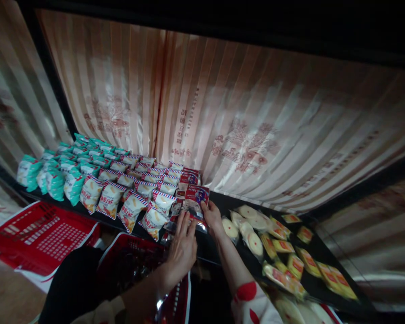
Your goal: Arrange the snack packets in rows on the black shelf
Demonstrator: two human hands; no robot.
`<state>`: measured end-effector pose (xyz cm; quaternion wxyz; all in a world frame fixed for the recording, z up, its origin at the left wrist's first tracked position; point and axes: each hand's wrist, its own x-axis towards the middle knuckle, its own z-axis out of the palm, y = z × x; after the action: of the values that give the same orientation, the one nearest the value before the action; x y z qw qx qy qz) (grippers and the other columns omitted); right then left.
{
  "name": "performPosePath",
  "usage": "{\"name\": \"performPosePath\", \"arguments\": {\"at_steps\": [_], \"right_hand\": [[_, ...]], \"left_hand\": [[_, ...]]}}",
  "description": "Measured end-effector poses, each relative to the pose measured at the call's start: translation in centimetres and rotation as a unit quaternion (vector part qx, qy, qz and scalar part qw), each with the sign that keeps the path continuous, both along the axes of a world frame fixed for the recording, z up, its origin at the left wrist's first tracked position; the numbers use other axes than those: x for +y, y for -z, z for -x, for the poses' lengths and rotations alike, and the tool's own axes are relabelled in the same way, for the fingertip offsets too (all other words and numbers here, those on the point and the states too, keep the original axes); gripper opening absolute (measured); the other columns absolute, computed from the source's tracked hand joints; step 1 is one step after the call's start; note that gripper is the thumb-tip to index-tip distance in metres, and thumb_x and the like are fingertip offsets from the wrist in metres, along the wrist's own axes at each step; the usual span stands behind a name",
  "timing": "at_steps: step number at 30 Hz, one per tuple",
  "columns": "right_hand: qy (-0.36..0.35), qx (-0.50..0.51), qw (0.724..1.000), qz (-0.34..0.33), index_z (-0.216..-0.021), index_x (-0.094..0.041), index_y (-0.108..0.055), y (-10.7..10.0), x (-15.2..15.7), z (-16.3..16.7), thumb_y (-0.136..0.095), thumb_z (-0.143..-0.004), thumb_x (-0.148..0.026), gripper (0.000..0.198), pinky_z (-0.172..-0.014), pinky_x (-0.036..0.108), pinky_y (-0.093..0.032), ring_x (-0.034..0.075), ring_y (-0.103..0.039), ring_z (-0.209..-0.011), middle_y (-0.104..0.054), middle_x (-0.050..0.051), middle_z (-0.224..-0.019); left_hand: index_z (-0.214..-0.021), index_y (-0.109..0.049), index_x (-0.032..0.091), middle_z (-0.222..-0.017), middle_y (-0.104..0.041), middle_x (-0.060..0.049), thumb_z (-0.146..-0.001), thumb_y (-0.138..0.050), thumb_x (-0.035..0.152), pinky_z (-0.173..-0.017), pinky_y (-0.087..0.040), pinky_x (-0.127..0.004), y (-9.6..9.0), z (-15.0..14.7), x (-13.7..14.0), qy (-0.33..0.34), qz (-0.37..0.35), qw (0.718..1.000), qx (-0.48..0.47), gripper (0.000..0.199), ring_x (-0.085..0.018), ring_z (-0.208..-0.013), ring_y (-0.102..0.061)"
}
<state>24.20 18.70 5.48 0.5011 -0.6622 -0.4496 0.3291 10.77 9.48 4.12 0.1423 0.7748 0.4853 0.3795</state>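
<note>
A dark red snack packet point(197, 194) with a picture printed on it lies at the right end of the rows on a black shelf. My right hand point(213, 219) grips its right edge, thumb on top. With fingers stretched out, my left hand point(182, 247) lies against the lower left part of the packets; its fingertips touch the shiny wrapping. Another red packet point(191, 174) shows just behind. Left of these stand several rows of white chip bags point(131, 209) with striped tops, and beyond them teal bags point(73, 184).
Round pale pastries point(254, 243) in clear wrap and yellow packs point(295, 265) lie on the shelf's right part. Below it are a dark-filled red basket point(113, 252) and another red basket point(54, 231) at left. Striped curtains point(202, 90) hang behind, within dark frame bars.
</note>
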Motion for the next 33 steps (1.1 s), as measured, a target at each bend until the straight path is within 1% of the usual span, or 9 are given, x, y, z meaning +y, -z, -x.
{"name": "performPosePath", "arguments": {"at_steps": [5, 10, 12, 14, 17, 19, 21, 27, 33], "right_hand": [[0.003, -0.129, 0.992, -0.001, -0.087, -0.014, -0.066, -0.1, 4.2, 0.4, -0.054, -0.073, -0.043, 0.034, -0.065, 0.029, -0.042, 0.02, -0.061, -0.072, -0.068, 0.008, -0.079], [-0.001, -0.198, 0.979, 0.038, -0.101, -0.018, -0.063, 0.0, 6.1, 0.6, -0.053, -0.077, -0.04, 0.034, -0.071, 0.03, -0.043, 0.021, -0.063, -0.079, -0.068, 0.007, -0.085], [0.007, -0.251, 0.965, 0.078, -0.112, -0.018, -0.058, -0.3, 6.3, 0.8, -0.052, -0.079, -0.039, 0.04, -0.074, 0.031, -0.043, 0.022, -0.062, -0.085, -0.068, 0.008, -0.091], [0.01, -0.325, 0.941, 0.097, -0.12, -0.018, -0.053, -0.8, 6.1, 1.1, -0.05, -0.081, -0.038, 0.044, -0.079, 0.033, -0.043, 0.024, -0.06, -0.096, -0.066, 0.01, -0.103], [-0.013, -0.433, 0.9, 0.039, -0.121, -0.018, -0.054, -1.2, 6.0, 1.9, -0.047, -0.084, -0.036, 0.042, -0.09, 0.035, -0.038, 0.026, -0.052, -0.11, -0.059, 0.012, -0.117], [-0.068, -0.471, 0.879, -0.018, -0.12, -0.018, -0.056, -1.2, 6.4, 2.5, -0.044, -0.086, -0.033, 0.04, -0.098, 0.036, -0.032, 0.024, -0.047, -0.116, -0.057, 0.011, -0.122], [-0.121, -0.487, 0.864, -0.032, -0.121, -0.019, -0.057, -1.0, 7.0, 3.1, -0.042, -0.087, -0.033, 0.039, -0.103, 0.036, -0.027, 0.023, -0.041, -0.122, -0.055, 0.008, -0.127], [-0.142, -0.495, 0.854, 0.073, -0.128, -0.026, -0.051, -0.4, 9.0, 4.2, -0.038, -0.088, -0.045, 0.045, -0.101, 0.042, -0.027, 0.027, -0.023, -0.134, -0.044, 0.004, -0.139], [-0.133, -0.485, 0.859, 0.094, -0.126, -0.03, -0.051, 0.2, 9.6, 4.5, -0.035, -0.089, -0.046, 0.043, -0.101, 0.043, -0.028, 0.025, -0.027, -0.132, -0.042, 0.002, -0.14]], "left_hand": [[-0.128, -0.044, 0.007, -0.145, -0.03, -0.018, -0.077, -0.038, 0.003, -0.109, -0.031, -0.052, 0.5, -1.1, 3.4, -0.054, 0.01, 0.998, -0.018, 0.052, -0.028, -0.14, -0.009], [-0.128, -0.045, 0.007, -0.146, -0.029, -0.017, -0.074, -0.041, 0.004, -0.109, -0.03, -0.053, 0.7, -1.4, 5.3, -0.085, 0.033, 0.995, -0.035, 0.054, -0.029, -0.14, -0.01], [-0.129, -0.044, 0.006, -0.145, -0.031, -0.017, -0.074, -0.041, 0.005, -0.11, -0.029, -0.051, 0.8, -1.4, 5.8, -0.09, 0.047, 0.994, -0.029, 0.055, -0.029, -0.139, -0.012], [-0.13, -0.043, 0.004, -0.144, -0.034, -0.018, -0.075, -0.04, 0.006, -0.111, -0.028, -0.05, 0.9, -1.5, 6.1, -0.09, 0.063, 0.994, -0.017, 0.055, -0.029, -0.139, -0.016], [-0.129, -0.043, 0.001, -0.141, -0.037, -0.02, -0.076, -0.04, 0.008, -0.111, -0.027, -0.049, 1.0, -1.5, 6.4, -0.088, 0.088, 0.992, 0.001, 0.054, -0.03, -0.137, -0.02], [-0.129, -0.043, 0.0, -0.141, -0.036, -0.021, -0.076, -0.041, 0.009, -0.111, -0.027, -0.048, 1.1, -1.6, 6.5, -0.088, 0.098, 0.991, 0.01, 0.054, -0.031, -0.137, -0.02], [-0.129, -0.043, 0.0, -0.142, -0.036, -0.02, -0.077, -0.041, 0.01, -0.111, -0.027, -0.048, 1.2, -1.8, 6.5, -0.088, 0.101, 0.991, 0.016, 0.054, -0.031, -0.137, -0.02], [-0.128, -0.045, 0.001, -0.141, -0.037, -0.02, -0.077, -0.042, 0.011, -0.111, -0.026, -0.049, 1.3, -1.9, 6.9, -0.103, 0.096, 0.989, 0.035, 0.052, -0.031, -0.137, -0.02], [-0.127, -0.047, 0.002, -0.141, -0.038, -0.02, -0.078, -0.043, 0.015, -0.11, -0.025, -0.049, 1.2, -2.0, 7.3, -0.108, 0.102, 0.988, 0.041, 0.051, -0.031, -0.137, -0.022]]}}
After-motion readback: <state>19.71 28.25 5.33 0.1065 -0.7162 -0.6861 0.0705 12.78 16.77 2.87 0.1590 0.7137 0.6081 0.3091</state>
